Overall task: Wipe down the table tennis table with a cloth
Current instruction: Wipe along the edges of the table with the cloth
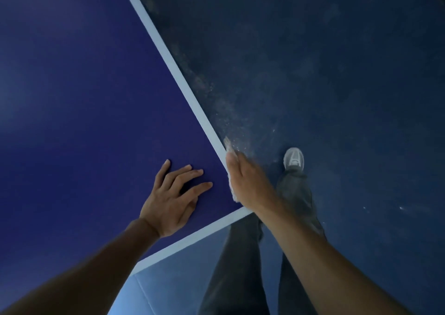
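Head view: left grip (173,199) spread on table (84,98); right grip (248,184) clamps cloth (228,146) over edge (172,66).

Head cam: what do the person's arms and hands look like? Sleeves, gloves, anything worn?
The left hand and right hand are both bare: no gloves, rings or watch visible. The left forearm and right forearm are uncovered as far as the frame shows, with no sleeve edge in view. The light is dim and bluish, so small markings could be missed.
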